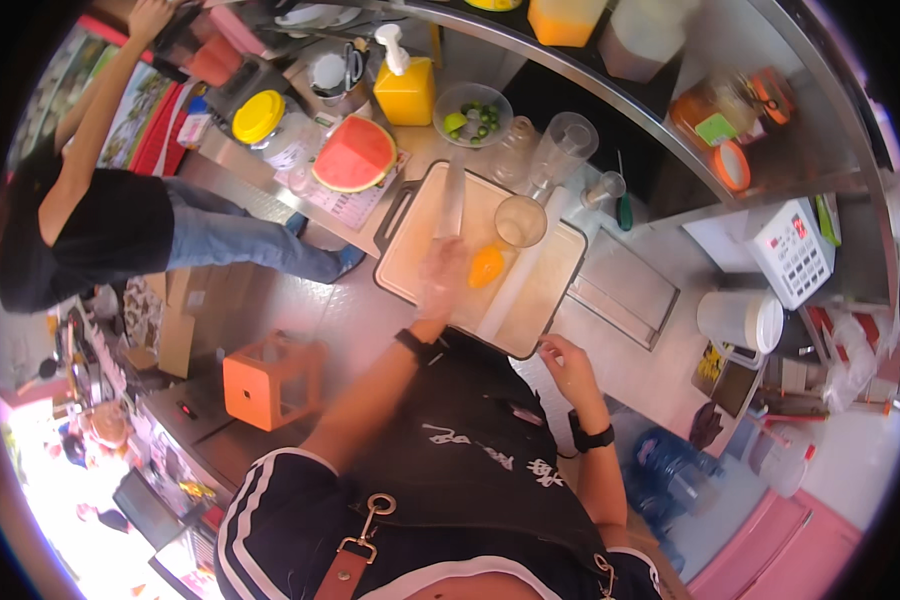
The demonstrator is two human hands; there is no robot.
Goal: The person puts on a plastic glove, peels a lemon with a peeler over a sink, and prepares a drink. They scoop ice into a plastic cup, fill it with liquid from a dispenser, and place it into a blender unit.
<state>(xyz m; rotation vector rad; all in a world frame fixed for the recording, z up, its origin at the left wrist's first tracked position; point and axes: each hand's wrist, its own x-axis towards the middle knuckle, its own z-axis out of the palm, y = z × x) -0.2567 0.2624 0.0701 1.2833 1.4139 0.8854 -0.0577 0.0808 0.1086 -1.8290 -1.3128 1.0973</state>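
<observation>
My left hand (pixel 444 274), in a clear plastic glove and slightly blurred, grips a kitchen knife (pixel 452 202) over the left side of a cutting board (pixel 412 247). The blade points away from me. Just right of that hand lies a piece of yellow-orange fruit (pixel 486 265), perhaps mango. Beyond the fruit, a clear cup (pixel 521 221) is on the board. A long whitish strip (pixel 521 274) runs across the board's right half. At the board's near right corner my bare right hand (pixel 570 367) has loosely curled fingers and holds nothing; whether it touches the edge is unclear.
Beyond the board are a watermelon piece (pixel 355 154), a yellow pump bottle (pixel 405 90), a bowl of green citrus (pixel 472 114) and clear measuring cups (pixel 565 150). A scale (pixel 791 251) stands right. Another person (pixel 105 217) stands left, near an orange stool (pixel 270 382).
</observation>
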